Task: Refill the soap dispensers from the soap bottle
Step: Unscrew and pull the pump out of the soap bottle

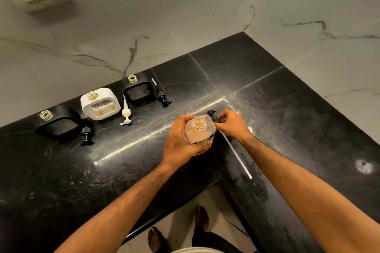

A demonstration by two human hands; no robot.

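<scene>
Now soap bottle point(199, 135) sits between both hands.

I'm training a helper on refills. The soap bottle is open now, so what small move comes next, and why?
Probably set the black pump down on the counter: the right hand holds it, the left hand grips the soap bottle, and all three dispensers stand open.

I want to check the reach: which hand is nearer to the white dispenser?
Left. The left hand, gripping the soap bottle, sits right of the white dispenser; the right hand, pinching the black pump, lies beyond the bottle.
</scene>
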